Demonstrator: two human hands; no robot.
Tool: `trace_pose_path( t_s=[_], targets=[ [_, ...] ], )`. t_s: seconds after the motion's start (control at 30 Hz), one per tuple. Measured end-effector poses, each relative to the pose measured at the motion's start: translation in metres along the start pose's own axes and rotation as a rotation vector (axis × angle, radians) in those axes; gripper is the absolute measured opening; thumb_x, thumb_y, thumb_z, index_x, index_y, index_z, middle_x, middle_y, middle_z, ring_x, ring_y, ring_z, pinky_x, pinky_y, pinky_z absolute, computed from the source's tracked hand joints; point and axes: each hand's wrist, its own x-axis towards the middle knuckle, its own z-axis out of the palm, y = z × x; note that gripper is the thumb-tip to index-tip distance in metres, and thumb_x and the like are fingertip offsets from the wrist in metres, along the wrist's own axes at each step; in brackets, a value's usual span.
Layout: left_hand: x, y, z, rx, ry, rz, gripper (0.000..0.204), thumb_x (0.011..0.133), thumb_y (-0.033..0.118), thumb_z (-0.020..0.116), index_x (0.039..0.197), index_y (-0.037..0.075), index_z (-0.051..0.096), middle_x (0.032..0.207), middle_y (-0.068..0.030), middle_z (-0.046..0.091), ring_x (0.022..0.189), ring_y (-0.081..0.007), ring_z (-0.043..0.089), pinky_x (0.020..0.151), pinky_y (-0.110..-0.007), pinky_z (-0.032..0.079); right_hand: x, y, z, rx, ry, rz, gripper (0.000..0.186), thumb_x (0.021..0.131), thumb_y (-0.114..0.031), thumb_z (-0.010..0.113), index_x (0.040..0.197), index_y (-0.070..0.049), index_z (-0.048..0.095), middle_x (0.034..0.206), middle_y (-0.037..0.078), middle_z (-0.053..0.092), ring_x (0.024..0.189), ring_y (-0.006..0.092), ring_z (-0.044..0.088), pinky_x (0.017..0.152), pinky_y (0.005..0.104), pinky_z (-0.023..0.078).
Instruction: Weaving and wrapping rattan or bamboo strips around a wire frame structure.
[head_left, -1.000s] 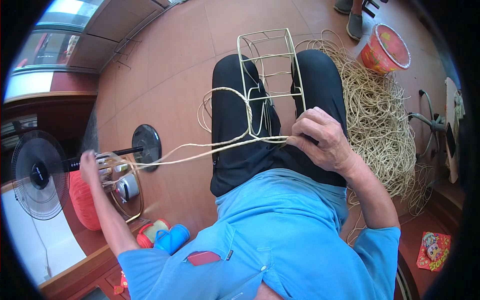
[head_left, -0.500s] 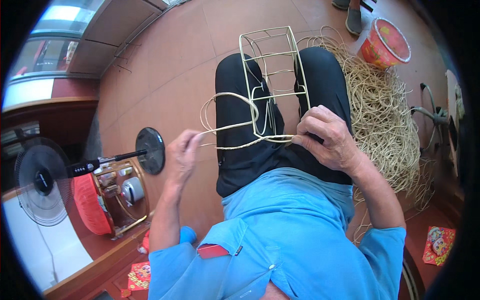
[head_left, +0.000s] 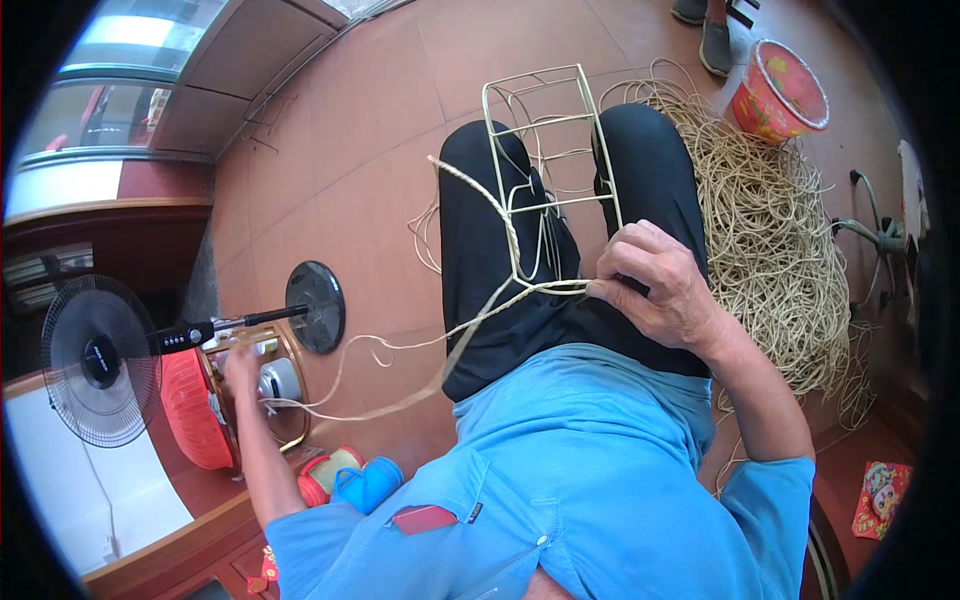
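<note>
A cream wire frame [head_left: 550,204] rests on my thighs, with pale cord [head_left: 481,196] wound about its near lower end. My right hand [head_left: 650,285] is closed at that end, thumb and fingers pinching the cord and wire where they meet. My left hand [head_left: 243,365] is far out to the left, smeared by motion, with loose strands of cord running toward it; its grip is unclear.
A large tangle of cord [head_left: 765,260] lies right of my legs, beside a red bucket [head_left: 775,100]. A standing fan [head_left: 100,360], red rounded object [head_left: 192,405] and blue container [head_left: 368,483] are at left. Another person's shoe [head_left: 714,48] shows at top right.
My left hand came inward half a second ago and has since swung back out leftward. The cord loop atop my left thigh has straightened into an upward strand. My right hand keeps its pinch.
</note>
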Motion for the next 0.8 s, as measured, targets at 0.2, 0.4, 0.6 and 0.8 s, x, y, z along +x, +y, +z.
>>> trace_pose_path(
  t_s=[0.2,0.4,0.6,0.8],
  targets=[
    [-0.222,0.384,-0.048,-1.227,-0.65,0.584,0.038,0.111,0.02,0.07,0.146,0.003,0.069,0.119,-0.0049,0.081,0.077,-0.0052,0.065,0.063,-0.023,0.053,-0.001,-0.004,0.0,-0.012,0.024,0.014,0.02,0.091,-0.011,0.088,0.091,-0.006,0.068,0.089,0.009,0.064,0.083,0.0308,0.059,0.076,0.0425,0.049],
    [-0.249,0.421,-0.025,-1.186,-0.778,0.649,0.026,0.11,0.015,0.071,0.132,0.001,0.076,0.104,-0.0016,0.076,0.089,-0.0052,0.065,0.078,-0.024,0.055,0.002,-0.008,0.0,-0.004,0.001,0.044,0.019,0.091,-0.01,0.087,0.092,-0.006,0.069,0.089,0.008,0.065,0.085,0.0297,0.062,0.078,0.0417,0.051],
    [-0.24,0.396,-0.033,-1.047,-0.701,0.678,0.023,0.113,0.018,0.069,0.124,-0.001,0.077,0.096,-0.0007,0.075,0.082,-0.005,0.061,0.074,-0.025,0.051,0.0,-0.004,-0.002,-0.012,0.024,0.039,0.02,0.091,-0.01,0.088,0.091,-0.006,0.069,0.089,0.008,0.065,0.084,0.0294,0.061,0.077,0.0416,0.051],
    [-0.244,0.387,-0.012,-1.033,-0.873,0.622,0.032,0.113,0.028,0.072,0.129,0.0,0.076,0.096,-0.0002,0.075,0.088,-0.0073,0.066,0.079,-0.025,0.055,0.001,-0.005,-0.002,-0.005,0.015,0.03,0.022,0.09,-0.011,0.088,0.09,-0.005,0.067,0.089,0.008,0.065,0.083,0.0293,0.06,0.077,0.0416,0.05]
  ],
)
